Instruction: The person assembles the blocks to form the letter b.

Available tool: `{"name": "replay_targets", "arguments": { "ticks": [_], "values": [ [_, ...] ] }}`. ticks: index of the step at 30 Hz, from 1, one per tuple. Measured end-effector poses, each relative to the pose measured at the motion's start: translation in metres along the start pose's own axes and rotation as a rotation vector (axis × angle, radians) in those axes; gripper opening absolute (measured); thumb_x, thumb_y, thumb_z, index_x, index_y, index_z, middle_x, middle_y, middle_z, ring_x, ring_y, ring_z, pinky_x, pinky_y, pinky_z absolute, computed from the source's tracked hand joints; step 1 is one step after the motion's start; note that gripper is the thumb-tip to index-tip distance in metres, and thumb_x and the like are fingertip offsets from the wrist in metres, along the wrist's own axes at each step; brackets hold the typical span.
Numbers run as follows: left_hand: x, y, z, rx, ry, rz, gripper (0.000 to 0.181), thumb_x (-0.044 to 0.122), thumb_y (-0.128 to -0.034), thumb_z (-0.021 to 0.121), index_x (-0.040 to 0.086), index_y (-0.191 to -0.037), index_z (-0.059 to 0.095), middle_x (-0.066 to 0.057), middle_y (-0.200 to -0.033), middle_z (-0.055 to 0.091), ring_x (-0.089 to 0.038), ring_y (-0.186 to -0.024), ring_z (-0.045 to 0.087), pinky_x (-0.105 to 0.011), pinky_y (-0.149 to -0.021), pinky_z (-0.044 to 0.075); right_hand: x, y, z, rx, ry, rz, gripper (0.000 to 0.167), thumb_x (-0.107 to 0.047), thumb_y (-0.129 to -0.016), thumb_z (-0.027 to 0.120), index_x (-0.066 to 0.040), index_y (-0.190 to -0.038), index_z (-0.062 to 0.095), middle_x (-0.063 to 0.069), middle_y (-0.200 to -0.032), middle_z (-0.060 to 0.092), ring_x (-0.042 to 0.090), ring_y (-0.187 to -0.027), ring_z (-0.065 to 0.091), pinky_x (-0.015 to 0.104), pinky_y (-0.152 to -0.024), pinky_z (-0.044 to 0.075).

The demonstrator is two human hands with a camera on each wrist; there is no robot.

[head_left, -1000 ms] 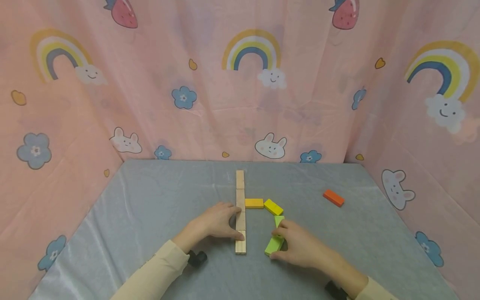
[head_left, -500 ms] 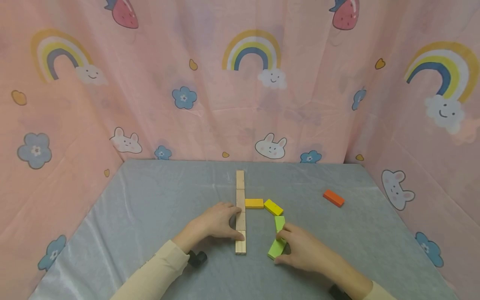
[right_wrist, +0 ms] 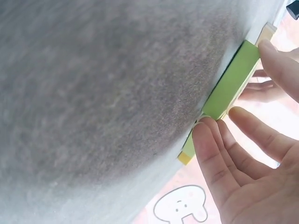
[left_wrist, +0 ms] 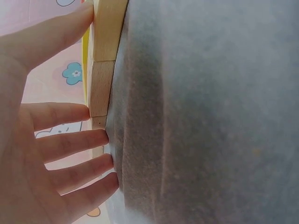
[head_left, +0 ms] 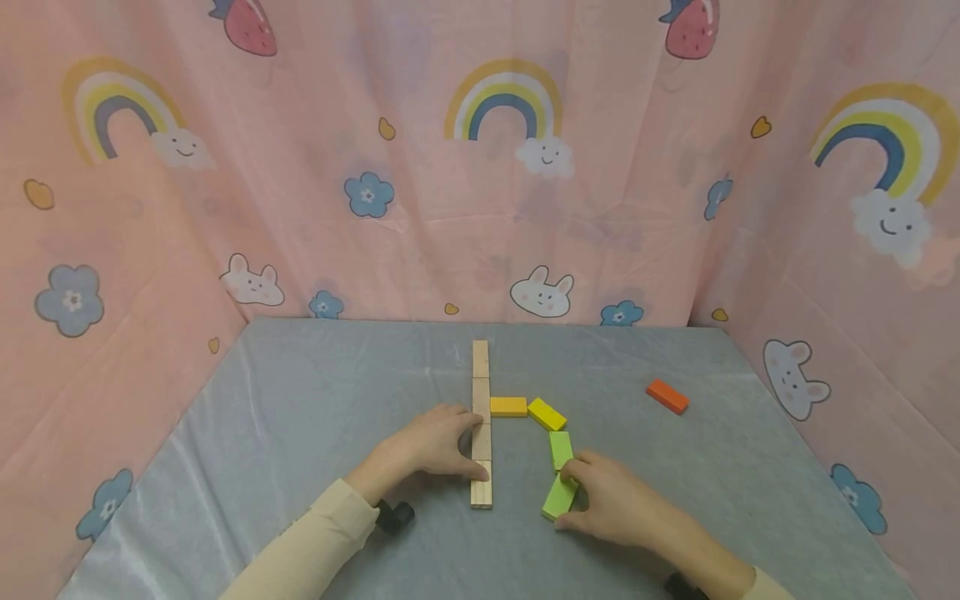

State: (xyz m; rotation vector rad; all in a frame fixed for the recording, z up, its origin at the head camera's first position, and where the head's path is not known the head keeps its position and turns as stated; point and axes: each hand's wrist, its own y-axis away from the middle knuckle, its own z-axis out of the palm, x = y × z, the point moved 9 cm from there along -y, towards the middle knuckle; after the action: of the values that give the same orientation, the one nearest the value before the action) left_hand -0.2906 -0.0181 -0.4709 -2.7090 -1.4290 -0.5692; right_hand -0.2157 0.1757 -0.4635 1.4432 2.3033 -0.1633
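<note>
Plain wooden blocks (head_left: 481, 442) lie end to end in a straight row. My left hand (head_left: 431, 442) rests against this row from the left, thumb and fingertips touching it with the fingers nearly straight, as the left wrist view (left_wrist: 56, 154) also shows. My right hand (head_left: 618, 500) holds the nearer light green block (head_left: 559, 497) between thumb and fingertips at its two ends; it lies slanted on the cloth. Its far end meets another green block (head_left: 560, 450). In the right wrist view the held green block (right_wrist: 232, 81) stands between thumb and fingers.
A yellow-orange block (head_left: 508, 407) touches the wooden row's right side. From it a yellow block (head_left: 547, 414) angles toward the green ones, making a curve. A red-orange block (head_left: 667, 396) lies apart at the right. Grey cloth (head_left: 337, 375) covers the table; a patterned pink curtain (head_left: 420, 242) surrounds it.
My right hand has shifted the nearer green block slightly right and toward me, uncovering more of the other green block. The left hand stays where it was.
</note>
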Motion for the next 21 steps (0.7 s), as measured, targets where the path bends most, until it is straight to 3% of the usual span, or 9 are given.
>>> {"name": "replay_targets", "arguments": {
  "ticks": [21],
  "values": [
    [0.0009, -0.0007, -0.0002, -0.002, -0.006, 0.001, 0.089, 0.063, -0.0777, 0.08, 0.012, -0.147, 0.055, -0.009, -0.147, 0.054, -0.032, -0.136, 0.048, -0.05, -0.107, 0.044, 0.0028, -0.0041, -0.0001, 0.017, 0.02, 0.119, 0.051, -0.051, -0.068, 0.091, -0.017, -0.098, 0.067, -0.008, -0.086, 0.054, 0.01, -0.074, 0.048, 0.03, -0.065, 0.042]
  ]
}}
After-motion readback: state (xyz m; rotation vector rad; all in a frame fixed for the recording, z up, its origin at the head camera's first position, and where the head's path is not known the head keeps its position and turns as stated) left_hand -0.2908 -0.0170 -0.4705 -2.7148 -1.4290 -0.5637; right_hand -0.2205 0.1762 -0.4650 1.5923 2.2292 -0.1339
